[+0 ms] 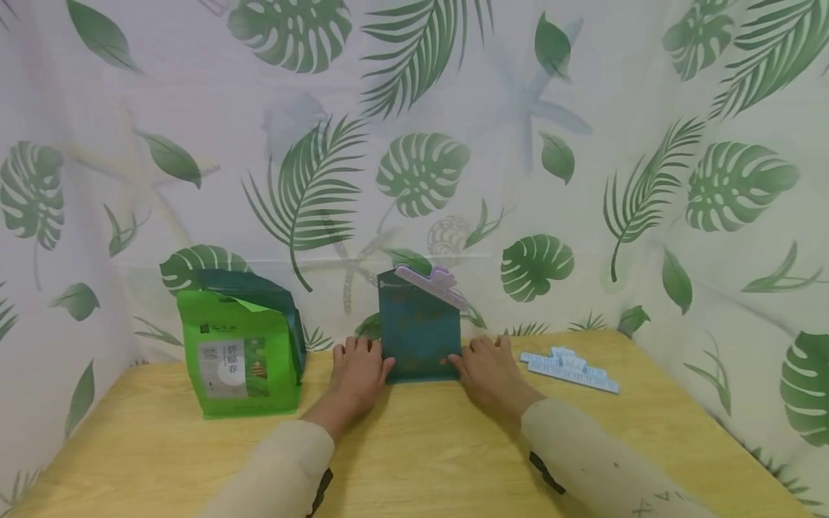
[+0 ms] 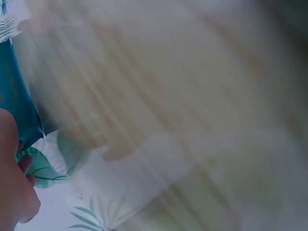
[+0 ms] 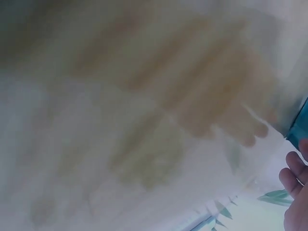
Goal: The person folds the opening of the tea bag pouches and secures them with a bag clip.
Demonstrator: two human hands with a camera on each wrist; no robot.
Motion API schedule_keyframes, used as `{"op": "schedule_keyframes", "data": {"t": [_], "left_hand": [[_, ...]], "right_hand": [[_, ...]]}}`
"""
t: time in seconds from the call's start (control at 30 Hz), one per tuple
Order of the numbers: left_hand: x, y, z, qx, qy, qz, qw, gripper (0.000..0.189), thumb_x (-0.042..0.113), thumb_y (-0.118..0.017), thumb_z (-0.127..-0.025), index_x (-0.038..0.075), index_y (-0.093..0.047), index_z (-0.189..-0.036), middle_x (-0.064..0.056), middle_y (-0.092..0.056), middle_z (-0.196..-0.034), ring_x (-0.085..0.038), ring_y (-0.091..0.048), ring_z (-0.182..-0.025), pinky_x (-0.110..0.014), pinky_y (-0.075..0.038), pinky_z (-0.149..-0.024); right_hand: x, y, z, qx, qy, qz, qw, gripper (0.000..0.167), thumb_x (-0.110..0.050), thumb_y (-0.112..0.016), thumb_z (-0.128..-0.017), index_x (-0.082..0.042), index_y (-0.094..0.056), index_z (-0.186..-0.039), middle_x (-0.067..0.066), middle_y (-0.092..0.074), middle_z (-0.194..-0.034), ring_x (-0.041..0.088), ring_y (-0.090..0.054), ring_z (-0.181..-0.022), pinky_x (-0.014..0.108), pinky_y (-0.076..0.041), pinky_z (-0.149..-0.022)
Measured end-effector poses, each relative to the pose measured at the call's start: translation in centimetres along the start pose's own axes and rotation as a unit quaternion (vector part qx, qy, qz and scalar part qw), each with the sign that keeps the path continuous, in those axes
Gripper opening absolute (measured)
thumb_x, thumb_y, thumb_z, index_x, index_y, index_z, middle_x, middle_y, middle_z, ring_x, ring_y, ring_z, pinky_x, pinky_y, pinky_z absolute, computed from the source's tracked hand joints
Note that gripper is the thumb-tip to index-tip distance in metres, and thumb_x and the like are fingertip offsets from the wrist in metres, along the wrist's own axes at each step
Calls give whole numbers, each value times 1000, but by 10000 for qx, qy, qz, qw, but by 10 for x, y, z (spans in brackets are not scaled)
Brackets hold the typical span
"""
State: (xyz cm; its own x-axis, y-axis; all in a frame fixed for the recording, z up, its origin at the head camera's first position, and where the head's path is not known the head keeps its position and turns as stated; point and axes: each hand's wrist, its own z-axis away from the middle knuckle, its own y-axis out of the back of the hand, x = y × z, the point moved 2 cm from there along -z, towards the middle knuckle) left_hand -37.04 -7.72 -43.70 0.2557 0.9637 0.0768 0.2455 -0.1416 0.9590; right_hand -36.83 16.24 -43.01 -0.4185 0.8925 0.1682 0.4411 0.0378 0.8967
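Note:
In the head view a dark teal pouch [image 1: 419, 331] stands upright on the table, a purple bag clip [image 1: 432, 284] slanting across its top right corner. My left hand [image 1: 358, 374] is at the pouch's left side, thumb touching the lower edge and fingers pointing away beside it. On the other side, my right hand [image 1: 490, 370] has its thumb over the lower right edge, with loosely bent fingers beside the pouch. The left wrist view catches part of the pouch [image 2: 19, 96] above the hand; the right wrist view has only its corner [image 3: 299, 126].
To the left stands a bright green tea bag [image 1: 239, 374], with a dark green bag [image 1: 299, 338] behind it. Light blue bag clips [image 1: 570, 370] lie on the wooden table [image 1: 414, 460] at right. A leaf-print cloth [image 1: 421, 86] hangs behind.

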Motion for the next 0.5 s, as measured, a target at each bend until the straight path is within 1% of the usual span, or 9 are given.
{"op": "schedule_keyframes", "data": {"t": [0.1, 0.27, 0.33, 0.43, 0.5], "left_hand": [[2, -2, -2, 133, 122, -265, 9995, 45, 44, -49, -104, 5, -59, -124, -14, -57, -120, -32, -47, -109, -49, -34, -92], [4, -4, -7, 216, 338, -637, 9972, 40, 43, -49, -104, 6, -61, -110, -11, -57, -107, -30, -48, -101, -47, -35, -86], [5, -6, -10, 192, 374, -728, 9965, 40, 43, -47, -104, 6, -61, -110, -11, -57, -107, -29, -48, -102, -47, -35, -87], [7, -8, -12, 146, 360, -775, 9962, 41, 42, -45, -105, 5, -61, -113, -11, -57, -108, -29, -48, -104, -47, -36, -88], [8, -9, -12, 107, 380, -760, 9963, 43, 42, -44, -106, 4, -61, -118, -12, -57, -111, -29, -48, -107, -48, -36, -90]], "right_hand": [[-1, -2, -5, -77, -128, -39, 9999, 41, -35, -41, -108, -12, -58, -78, 2, -54, -80, 22, -48, -76, 42, -27, -73], [-4, -3, -12, 9, -200, 22, 9998, 42, -34, -40, -108, -8, -60, -81, 4, -53, -76, 24, -47, -73, 43, -30, -72], [-4, -6, -15, -79, -284, 55, 9995, 43, -34, -39, -108, -8, -60, -80, 5, -53, -76, 25, -47, -74, 45, -30, -72], [-4, -9, -18, -380, -523, 13, 9979, 46, -35, -36, -109, -9, -62, -82, 7, -55, -79, 26, -50, -78, 45, -30, -73], [-4, -11, -19, -561, -679, -68, 9961, 48, -36, -34, -110, -9, -64, -84, 7, -58, -82, 27, -52, -82, 46, -30, -75]]}}
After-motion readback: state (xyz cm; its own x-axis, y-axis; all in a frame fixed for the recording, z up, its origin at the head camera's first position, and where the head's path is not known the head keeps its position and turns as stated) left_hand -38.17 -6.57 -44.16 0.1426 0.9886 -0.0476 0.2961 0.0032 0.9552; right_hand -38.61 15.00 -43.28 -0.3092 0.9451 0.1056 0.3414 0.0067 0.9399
